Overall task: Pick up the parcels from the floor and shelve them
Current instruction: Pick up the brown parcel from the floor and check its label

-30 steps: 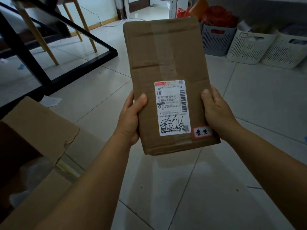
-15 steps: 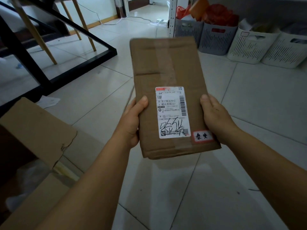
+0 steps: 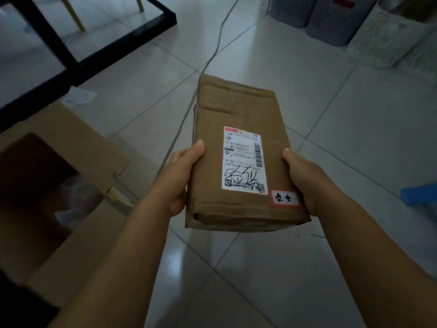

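Note:
I hold a brown cardboard parcel (image 3: 238, 129) flat in front of me above the tiled floor. It is taped along its length and carries a white shipping label with black handwriting and a small red-edged sticker at its near right corner. My left hand (image 3: 179, 176) grips its left edge with the thumb on top. My right hand (image 3: 305, 183) grips its right edge the same way. Both hands sit near the parcel's near end.
A large open cardboard box (image 3: 78, 147) with plastic bags inside stands on the floor at the left. A black metal frame (image 3: 123, 41) lies beyond it. Grey and white slatted baskets (image 3: 387, 34) line the far right. A cable (image 3: 220, 36) crosses the tiles. Something blue (image 3: 421, 195) shows at the right edge.
The parcel has dropped lower and nearer to me, tipping from raised towards flat. The view has tilted down, so the baskets now sit at the top edge. Both hands keep the same grip.

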The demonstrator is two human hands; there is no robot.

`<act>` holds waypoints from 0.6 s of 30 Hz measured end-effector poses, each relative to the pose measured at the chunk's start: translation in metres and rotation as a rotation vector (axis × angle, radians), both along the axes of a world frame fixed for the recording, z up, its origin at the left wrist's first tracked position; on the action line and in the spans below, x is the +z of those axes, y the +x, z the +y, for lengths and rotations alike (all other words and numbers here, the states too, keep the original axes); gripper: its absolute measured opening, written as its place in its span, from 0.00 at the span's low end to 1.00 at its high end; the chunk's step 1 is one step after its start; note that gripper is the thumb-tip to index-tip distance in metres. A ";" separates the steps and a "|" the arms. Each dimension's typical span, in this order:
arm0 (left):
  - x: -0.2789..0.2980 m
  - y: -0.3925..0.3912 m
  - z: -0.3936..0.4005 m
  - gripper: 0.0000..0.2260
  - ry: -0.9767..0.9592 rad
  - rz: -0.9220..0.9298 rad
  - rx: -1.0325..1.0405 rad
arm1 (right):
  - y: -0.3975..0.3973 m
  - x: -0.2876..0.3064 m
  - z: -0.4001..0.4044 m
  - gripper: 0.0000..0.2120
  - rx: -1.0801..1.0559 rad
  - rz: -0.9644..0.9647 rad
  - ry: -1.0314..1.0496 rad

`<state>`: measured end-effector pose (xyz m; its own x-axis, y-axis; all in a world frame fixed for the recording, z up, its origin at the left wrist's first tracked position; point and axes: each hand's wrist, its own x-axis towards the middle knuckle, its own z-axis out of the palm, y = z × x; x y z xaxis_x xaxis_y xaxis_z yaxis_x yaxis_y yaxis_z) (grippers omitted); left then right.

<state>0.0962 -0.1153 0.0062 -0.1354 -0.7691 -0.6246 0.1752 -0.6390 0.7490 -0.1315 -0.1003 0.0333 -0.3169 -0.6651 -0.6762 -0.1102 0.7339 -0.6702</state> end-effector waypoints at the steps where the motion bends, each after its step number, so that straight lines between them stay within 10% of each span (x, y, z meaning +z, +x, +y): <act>1: 0.018 0.002 0.011 0.43 -0.007 0.002 0.007 | -0.001 0.016 0.005 0.20 0.001 -0.001 0.023; 18: 0.389 0.011 0.138 0.21 -0.066 -0.023 0.367 | 0.026 0.378 0.067 0.17 0.198 -0.003 -0.043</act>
<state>0.1068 0.0223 0.3955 0.1709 -0.8027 -0.5714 0.3664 -0.4866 0.7931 -0.1051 -0.0330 0.4111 -0.1746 -0.7426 -0.6466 -0.2476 0.6687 -0.7011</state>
